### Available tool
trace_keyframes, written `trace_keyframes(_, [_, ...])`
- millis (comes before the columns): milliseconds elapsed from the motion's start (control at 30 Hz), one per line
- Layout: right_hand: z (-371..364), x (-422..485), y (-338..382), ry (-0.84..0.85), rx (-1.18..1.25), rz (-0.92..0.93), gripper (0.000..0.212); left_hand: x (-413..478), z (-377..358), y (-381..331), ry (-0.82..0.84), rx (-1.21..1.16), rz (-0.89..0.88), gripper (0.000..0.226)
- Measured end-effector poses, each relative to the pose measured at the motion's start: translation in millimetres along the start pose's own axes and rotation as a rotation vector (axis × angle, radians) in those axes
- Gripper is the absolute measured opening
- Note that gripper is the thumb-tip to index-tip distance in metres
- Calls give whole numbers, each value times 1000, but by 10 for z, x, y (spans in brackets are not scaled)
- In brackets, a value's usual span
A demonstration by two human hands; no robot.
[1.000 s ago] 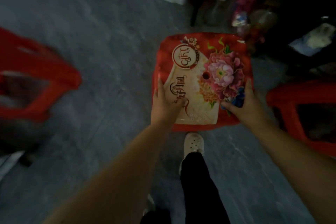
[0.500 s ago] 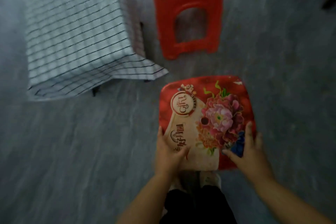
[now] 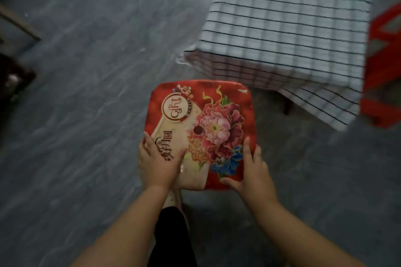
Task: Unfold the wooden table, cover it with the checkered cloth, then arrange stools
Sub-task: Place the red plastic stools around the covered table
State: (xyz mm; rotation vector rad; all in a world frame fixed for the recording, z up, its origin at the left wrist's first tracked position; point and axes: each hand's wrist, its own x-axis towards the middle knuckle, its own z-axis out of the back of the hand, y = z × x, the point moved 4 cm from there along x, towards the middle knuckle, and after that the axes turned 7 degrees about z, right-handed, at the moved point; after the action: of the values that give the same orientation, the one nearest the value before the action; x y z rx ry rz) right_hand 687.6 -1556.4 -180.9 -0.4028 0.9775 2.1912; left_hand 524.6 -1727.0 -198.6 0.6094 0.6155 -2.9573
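Observation:
I hold a red stool (image 3: pixel 217 102) whose seat carries a printed flower picture, seen from above in the lower middle of the view. My left hand (image 3: pixel 157 162) grips its near left edge and my right hand (image 3: pixel 253 171) grips its near right edge. The low table, covered with the white checkered cloth (image 3: pixel 288 26), stands at the upper right, just beyond the stool. A dark table leg (image 3: pixel 287 107) shows under the hanging cloth corner. Another red stool (image 3: pixel 384 67) stands at the right edge, past the table.
Grey stone-patterned floor (image 3: pixel 86 104) spreads to the left and below. A dark object (image 3: pixel 13 78) and a wooden frame piece (image 3: pixel 19 24) sit at the far left edge. My leg in black trousers and a pale shoe (image 3: pixel 173 199) are under the stool.
The view has swung: the covered table went from upper left to upper right, and the other red stool from the top middle to the right edge. Both hands keep the same grip on the flowered stool.

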Motion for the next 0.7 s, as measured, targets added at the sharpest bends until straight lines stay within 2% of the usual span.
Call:
trace_keyframes(233, [-558, 1797, 2288, 76, -165, 183, 123, 2280, 1243, 690, -88, -98, 188, 121])
trace_keyframes(367, [-664, 2655, 3182, 133, -252, 281, 126, 3108, 1662, 829, -126, -148, 294, 119])
trace_keyframes(533, [-574, 3410, 3663, 160, -240, 376, 130, 3656, 1861, 754, -167, -182, 211, 121])
trace_keyframes(700, [-193, 3896, 3680, 88, -191, 420, 123, 4058, 1805, 267, -129, -118, 195, 134])
